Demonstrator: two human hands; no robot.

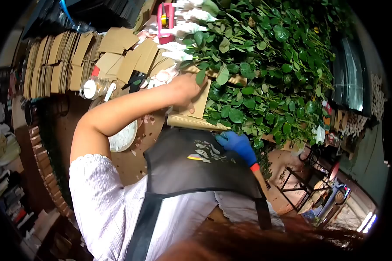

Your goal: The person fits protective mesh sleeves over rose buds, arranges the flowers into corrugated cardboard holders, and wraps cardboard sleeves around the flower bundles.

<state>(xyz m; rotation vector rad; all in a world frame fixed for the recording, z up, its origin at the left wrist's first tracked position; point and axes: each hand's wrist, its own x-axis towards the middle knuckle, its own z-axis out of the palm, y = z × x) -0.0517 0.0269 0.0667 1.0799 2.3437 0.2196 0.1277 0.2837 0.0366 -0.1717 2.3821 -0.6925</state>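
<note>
My bare left hand (187, 90) lies over a flat piece of cardboard (200, 104), its thumb apart from the other fingers; leaves cover some fingertips. My right hand (238, 145), in a blue glove with a red cuff, is curled at the lower edge of the leafy stems, beside a folded cardboard edge (196, 122). What it grips, if anything, is hidden. Long leafy rose stems (265, 74) lie in a thick heap to the right. White net-covered flower heads (189, 28) stick out on their left side. A dark apron (200, 163) covers my front.
Stacks of cut cardboard (56, 65) stand at the upper left, with loose sheets (117, 41) beside them. A pink tray (165, 21) holds a yellow-and-black tool. A clear jar with a white lid (90, 89) and a white basin (124, 137) are left of me. A black metal frame (305, 182) stands at the lower right.
</note>
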